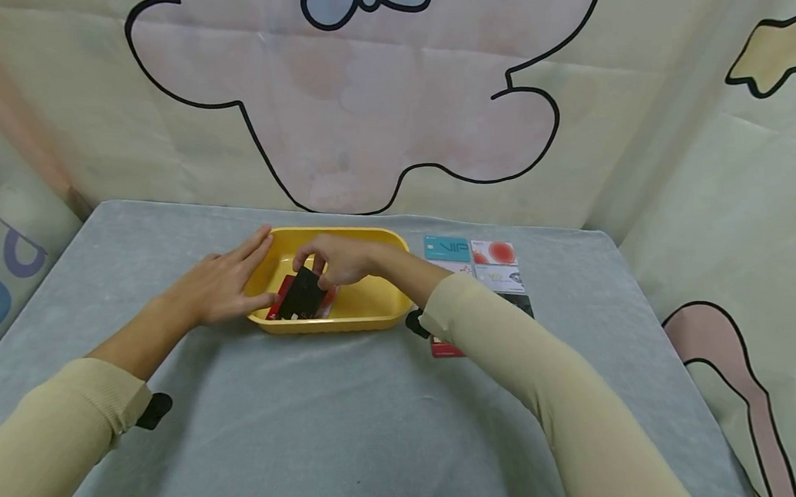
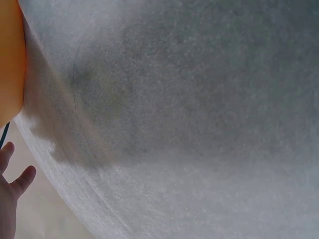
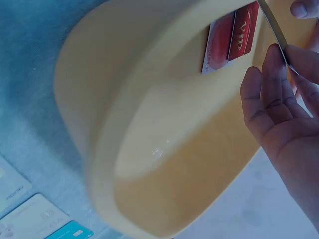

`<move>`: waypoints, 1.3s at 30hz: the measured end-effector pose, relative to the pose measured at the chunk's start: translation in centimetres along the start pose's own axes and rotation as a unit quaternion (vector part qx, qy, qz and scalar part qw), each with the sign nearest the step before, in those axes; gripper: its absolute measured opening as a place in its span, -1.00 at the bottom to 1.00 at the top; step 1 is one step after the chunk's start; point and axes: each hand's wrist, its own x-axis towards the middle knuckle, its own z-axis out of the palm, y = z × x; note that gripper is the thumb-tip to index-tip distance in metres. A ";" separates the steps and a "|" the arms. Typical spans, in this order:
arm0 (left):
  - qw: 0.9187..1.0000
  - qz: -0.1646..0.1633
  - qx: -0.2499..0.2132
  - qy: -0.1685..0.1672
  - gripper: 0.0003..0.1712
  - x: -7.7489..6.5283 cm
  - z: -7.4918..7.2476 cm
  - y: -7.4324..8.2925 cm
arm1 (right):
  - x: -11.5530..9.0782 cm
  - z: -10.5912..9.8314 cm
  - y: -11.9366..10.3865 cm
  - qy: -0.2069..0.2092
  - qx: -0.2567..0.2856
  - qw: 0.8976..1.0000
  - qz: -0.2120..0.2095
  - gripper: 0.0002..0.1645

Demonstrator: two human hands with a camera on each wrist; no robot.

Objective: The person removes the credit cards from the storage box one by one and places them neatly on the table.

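A yellow plastic basin (image 1: 367, 301) stands on the cloth-covered table, with a few cards at its left end. Inside it, my right hand (image 1: 345, 258) pinches a black card (image 1: 300, 295) between thumb and fingers, holding it tilted. In the right wrist view that card appears nearly edge-on, and below it lie a red VIP card (image 3: 245, 31) and a white card with a red round print (image 3: 218, 45), partly overlapping. My left hand (image 1: 223, 285) rests at the basin's left end, fingers extended along the rim and thumb spread towards the near corner.
Right of the basin, several cards lie in rows, among them a teal VIP card (image 1: 447, 248), a card with a red circle (image 1: 494, 252) and a red card (image 1: 447, 349). My right forearm covers part of them. A printed curtain (image 1: 376, 127) hangs behind the table.
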 end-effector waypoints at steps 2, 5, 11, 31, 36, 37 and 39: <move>1.000 0.005 0.001 0.005 0.07 -0.1 0.0 -0.1 | -0.3 0.0 -0.1 -0.001 -0.007 1.000 -0.006 -0.47; 1.000 0.008 0.000 0.007 0.06 -0.2 0.0 -0.2 | -0.8 -0.1 -0.2 -0.001 -0.020 1.000 -0.011 -0.49; 1.000 0.005 -0.002 0.008 0.07 -0.2 0.0 -0.1 | -2.4 -0.5 -0.5 0.003 -0.053 0.998 -0.025 -0.49; 1.000 -0.014 -0.007 -0.013 0.08 -0.2 -0.2 0.3 | -9.3 -3.0 1.8 0.089 -0.040 0.995 -0.002 -0.54; 1.000 -0.014 -0.008 -0.016 0.08 -0.1 -0.3 0.3 | -11.2 -3.5 2.5 0.126 -0.025 0.992 0.007 -0.58; 1.000 -0.014 -0.008 -0.017 0.08 -0.1 -0.3 0.3 | -11.5 -3.6 2.7 0.132 -0.022 0.991 0.008 -0.59; 1.000 -0.015 -0.007 -0.018 0.08 -0.1 -0.2 0.3 | -12.3 -3.6 3.1 0.140 -0.013 0.990 0.007 -0.60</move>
